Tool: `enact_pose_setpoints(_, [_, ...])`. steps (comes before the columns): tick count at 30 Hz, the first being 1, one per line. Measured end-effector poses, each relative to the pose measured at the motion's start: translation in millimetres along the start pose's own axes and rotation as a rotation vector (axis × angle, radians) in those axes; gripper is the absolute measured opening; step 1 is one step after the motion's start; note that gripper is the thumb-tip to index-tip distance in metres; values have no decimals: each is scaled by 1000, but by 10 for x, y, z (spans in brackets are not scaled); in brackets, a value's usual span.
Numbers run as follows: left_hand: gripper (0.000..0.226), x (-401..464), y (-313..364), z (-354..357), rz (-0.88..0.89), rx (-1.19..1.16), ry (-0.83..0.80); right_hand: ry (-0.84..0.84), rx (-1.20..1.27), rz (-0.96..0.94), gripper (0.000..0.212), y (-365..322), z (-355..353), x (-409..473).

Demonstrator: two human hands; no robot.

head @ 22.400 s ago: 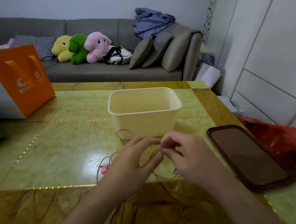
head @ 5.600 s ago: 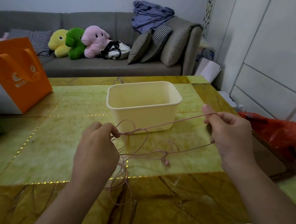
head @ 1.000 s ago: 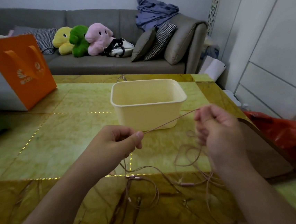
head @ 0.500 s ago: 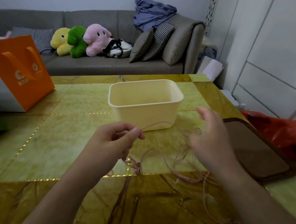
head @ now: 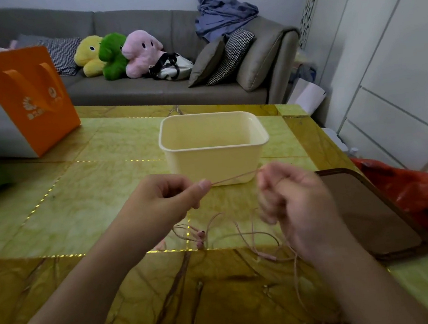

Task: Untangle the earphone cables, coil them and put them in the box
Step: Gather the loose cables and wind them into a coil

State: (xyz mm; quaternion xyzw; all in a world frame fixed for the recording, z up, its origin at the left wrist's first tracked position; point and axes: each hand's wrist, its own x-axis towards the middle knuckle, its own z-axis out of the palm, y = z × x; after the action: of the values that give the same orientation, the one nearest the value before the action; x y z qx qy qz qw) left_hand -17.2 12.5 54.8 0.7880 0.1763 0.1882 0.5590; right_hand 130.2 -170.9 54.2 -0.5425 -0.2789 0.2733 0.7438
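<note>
Left hand (head: 164, 200): pinches pink earphone cable (head: 235, 178).
Right hand (head: 298, 206): curled round the cable, blurred.
Box (head: 215, 161): cream, open, behind the hands.

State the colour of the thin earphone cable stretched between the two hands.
Pale pink thin earphone cable, clearest in the head view.

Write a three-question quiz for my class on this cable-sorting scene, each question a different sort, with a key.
1. True or false: the cable is stretched between the left hand and the right hand.
2. Where are the earbuds? A) in the box B) on the table C) on the sofa
3. Fill in: the bag at the table's far left is ____ on its front.

Key: 1 true; 2 B; 3 orange.
</note>
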Motion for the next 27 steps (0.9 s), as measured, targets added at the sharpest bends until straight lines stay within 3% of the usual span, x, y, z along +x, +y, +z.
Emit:
enact_pose_setpoints(3, [46, 1, 6, -74, 13, -93, 17, 160, 299, -31, 31, -126, -236, 101])
enact_pose_setpoints(7, [37, 17, 5, -118, -49, -268, 33, 428, 354, 2, 37, -118, -618, 217])
enact_pose_setpoints(11, [31, 34, 21, -128, -65, -365, 63, 683, 154, 12, 33, -21, -762, 275])
enact_pose_setpoints(15, [32, 27, -11, -105, -13, -283, 42, 723, -326, -12, 22, 18, -644, 235])
enact_pose_setpoints(16, [33, 21, -6, -96, -5, -277, 37, 695, -520, 0, 17, 23, -608, 206])
enact_pose_setpoints(18, [29, 7, 16, -69, 22, -245, 19, 564, -859, -12, 38, 31, -490, 138])
enact_pose_setpoints(21, [25, -25, 74, 9, 51, -153, -9, 145, -926, -238, 64, -15, -216, 26])
enact_pose_setpoints(24, [23, -35, 89, 76, 53, -106, -41, -201, -867, -214, 43, 72, 59, -60])
enact_pose_setpoints(26, [20, -30, 82, 88, 41, -106, -77, -246, -755, -153, 8, 155, 143, -82])
enact_pose_setpoints(27, [19, -28, 81, 76, 31, -113, -89, -226, -669, -138, 15, 172, 149, -71])
